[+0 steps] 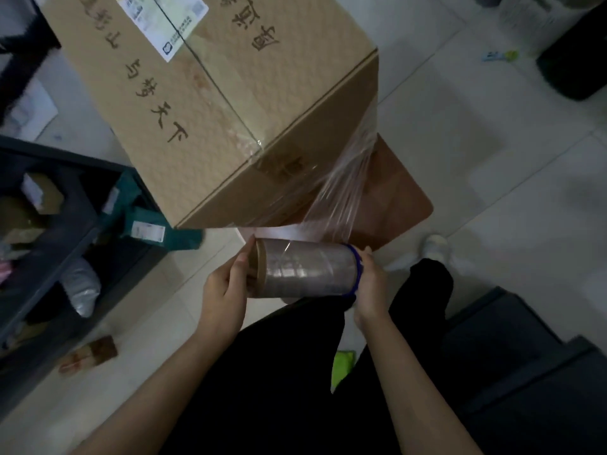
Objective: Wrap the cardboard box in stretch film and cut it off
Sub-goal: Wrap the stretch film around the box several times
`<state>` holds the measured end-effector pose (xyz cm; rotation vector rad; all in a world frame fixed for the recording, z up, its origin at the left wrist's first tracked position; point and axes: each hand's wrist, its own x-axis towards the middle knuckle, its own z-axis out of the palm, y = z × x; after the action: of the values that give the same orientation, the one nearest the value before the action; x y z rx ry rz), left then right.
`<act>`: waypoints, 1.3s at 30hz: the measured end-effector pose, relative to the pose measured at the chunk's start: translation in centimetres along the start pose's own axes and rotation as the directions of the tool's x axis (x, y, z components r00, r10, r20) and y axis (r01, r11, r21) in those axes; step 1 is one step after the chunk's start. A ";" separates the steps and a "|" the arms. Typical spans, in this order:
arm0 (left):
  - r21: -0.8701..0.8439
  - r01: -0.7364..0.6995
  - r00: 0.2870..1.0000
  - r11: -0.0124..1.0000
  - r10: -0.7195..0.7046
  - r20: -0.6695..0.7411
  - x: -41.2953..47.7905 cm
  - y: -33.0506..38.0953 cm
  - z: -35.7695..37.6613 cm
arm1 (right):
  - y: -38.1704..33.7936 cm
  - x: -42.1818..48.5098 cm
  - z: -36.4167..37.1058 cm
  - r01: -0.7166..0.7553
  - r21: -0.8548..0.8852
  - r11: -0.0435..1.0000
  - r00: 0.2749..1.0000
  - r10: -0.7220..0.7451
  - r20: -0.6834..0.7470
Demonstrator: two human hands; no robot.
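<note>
- Holding the roll of stretch film crosswise in front of me, low and just short of the box, with one hand at each end.
- My left hand is curled over the brown cardboard end of the roll. The thumb lies up along its rim and the fingers are tucked round the edge.
- My right hand clasps the blue-rimmed end, fingers wrapped behind it where I cannot see them.
- Both bare forearms reach forward and inward, meeting at the roll.
- A sheet of film runs taut from the roll up to the near right corner of the cardboard box, clinging to the side facing me.
- The box stands just ahead of the roll. It is closed and taped along its top seam, with a white label near the far edge.
- It rests on a brown stand that shows beneath it on the right.
- To my left is a dark crate holding parcels: a teal parcel leaning out over its edge, a white bag and brown cardboard pieces.
- A small brown packet lies on the floor beside the crate.
- At far right stands a dark bin. I cannot tell what it contains.
</note>
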<state>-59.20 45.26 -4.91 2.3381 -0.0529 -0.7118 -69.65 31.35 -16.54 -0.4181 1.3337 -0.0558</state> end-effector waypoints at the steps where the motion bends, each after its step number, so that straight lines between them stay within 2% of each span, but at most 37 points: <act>1: -0.003 -0.027 1.000 1.000 0.027 0.010 0.3 -0.2 -0.7 | 0.7 -0.4 0.5 0.000 0.042 0.999 1.000 0.000 -0.006; 4: 0.020 -0.082 0.995 0.996 0.080 0.056 1.1 -0.7 -2.5 | 2.7 -1.7 1.5 -0.019 0.165 0.986 0.999 0.025 -0.032; 8: 0.058 -0.122 0.990 0.991 0.117 0.082 1.4 -2.1 -3.8 | 4.9 -2.8 1.8 0.008 0.239 0.971 0.999 0.003 -0.043; 15: 0.054 -0.165 0.977 0.985 0.156 0.143 0.8 -4.1 -5.2 | 9.0 -3.6 2.0 0.120 0.247 0.962 0.990 -0.098 -0.102; 20: 0.041 -0.197 0.953 0.980 0.182 0.241 2.1 -6.0 -7.6 | 11.8 -3.9 3.6 0.165 0.275 0.947 0.981 -0.130 -0.142; 26: 0.043 -0.317 0.879 0.947 0.277 0.388 6.7 -8.0 -11.4 | 16.0 -4.1 8.2 0.246 0.450 0.858 0.963 -0.163 -0.216; 32: 0.115 -0.432 0.814 0.894 0.331 0.478 10.9 -8.9 -16.0 | 19.7 -5.4 15.1 0.255 0.524 0.813 0.956 -0.133 -0.260; 35: 0.172 -0.477 0.788 0.862 0.333 0.518 11.2 -9.1 -17.6 | 21.5 -5.7 16.3 0.293 0.542 0.788 0.941 -0.137 -0.310; 39: 0.165 -0.518 0.762 0.839 0.364 0.536 12.1 -10.5 -19.2 | 23.6 -5.7 18.0 0.345 0.573 0.743 0.925 -0.168 -0.340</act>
<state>-40.83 62.19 -5.42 2.2230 -0.9870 -1.0777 -58.56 59.43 -15.84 -0.0155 1.4231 -0.8035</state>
